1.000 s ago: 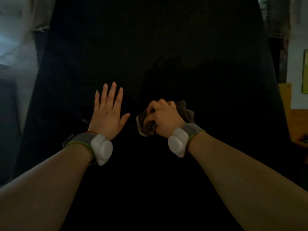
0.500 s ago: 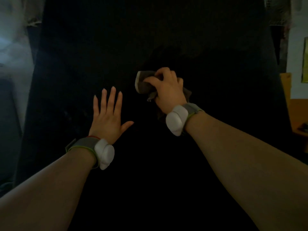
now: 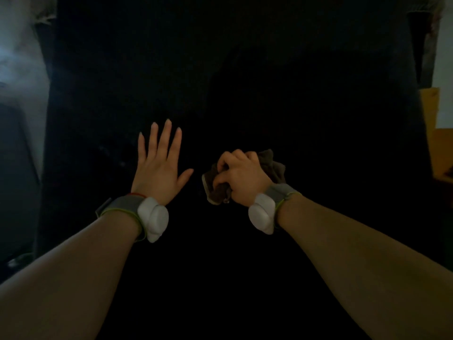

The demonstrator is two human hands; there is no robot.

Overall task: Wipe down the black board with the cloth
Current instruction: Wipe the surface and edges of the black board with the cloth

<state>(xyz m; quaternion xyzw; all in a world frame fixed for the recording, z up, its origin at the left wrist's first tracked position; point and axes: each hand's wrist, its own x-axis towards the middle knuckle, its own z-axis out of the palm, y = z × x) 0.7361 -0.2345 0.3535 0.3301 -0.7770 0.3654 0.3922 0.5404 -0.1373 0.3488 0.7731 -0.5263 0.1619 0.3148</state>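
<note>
A large black board (image 3: 220, 69) fills almost the whole view in dim light. My right hand (image 3: 241, 176) is closed around a bunched dark brown cloth (image 3: 272, 165) and presses it against the board a little right of centre. The cloth sticks out on both sides of my fist. My left hand (image 3: 159, 168) lies flat on the board to the left of the cloth, fingers spread and pointing up, holding nothing. Both wrists wear grey bands with white pods.
The board's left edge meets a pale wall (image 3: 22, 69). At the right edge stands yellow-orange wooden furniture (image 3: 438, 143) below a white wall. Dark clutter sits low at the left (image 3: 17, 261).
My right hand went up the board with the cloth and has come back down to about where it started. My left hand stayed flat in place.
</note>
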